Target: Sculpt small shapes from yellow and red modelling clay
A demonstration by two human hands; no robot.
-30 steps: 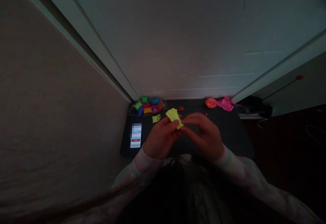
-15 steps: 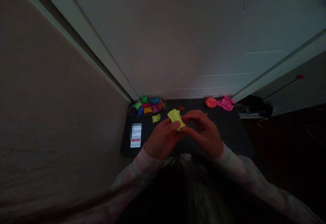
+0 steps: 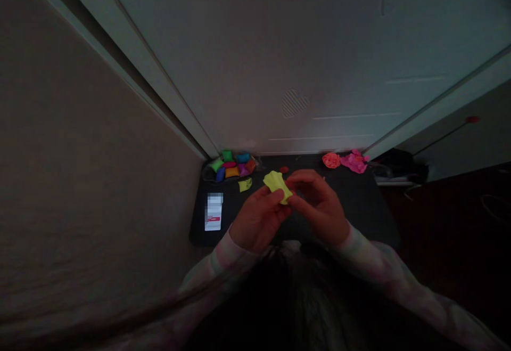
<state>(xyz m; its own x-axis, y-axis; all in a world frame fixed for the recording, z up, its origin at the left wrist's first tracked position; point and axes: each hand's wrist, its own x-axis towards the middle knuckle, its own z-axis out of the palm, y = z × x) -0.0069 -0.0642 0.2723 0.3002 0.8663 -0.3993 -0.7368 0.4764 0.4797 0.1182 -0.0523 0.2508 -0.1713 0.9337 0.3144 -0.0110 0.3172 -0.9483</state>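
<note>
A thin, flattened piece of yellow modelling clay (image 3: 275, 182) with a wavy edge is held above the dark table. My left hand (image 3: 255, 218) grips it from below, thumb pressed on its face. My right hand (image 3: 319, 207) pinches its lower right edge between thumb and forefinger, so that edge is partly hidden. Behind my hands, a small orange-red lump (image 3: 283, 170) lies on the table. A small yellow packet (image 3: 245, 185) rests to the left of the clay.
A clear bag of several coloured packets (image 3: 231, 172) sits at the table's back left. Nearer me is a lit phone (image 3: 214, 211). Crumpled coral (image 3: 331, 160) and pink (image 3: 354, 162) pieces lie at the back right. A white panel (image 3: 239, 100) rises behind the dark table (image 3: 371, 207).
My right fingertips have shifted slightly along the clay's lower edge. The clay has tilted a little and its lower end sits slightly further right. Both hands still hold it.
</note>
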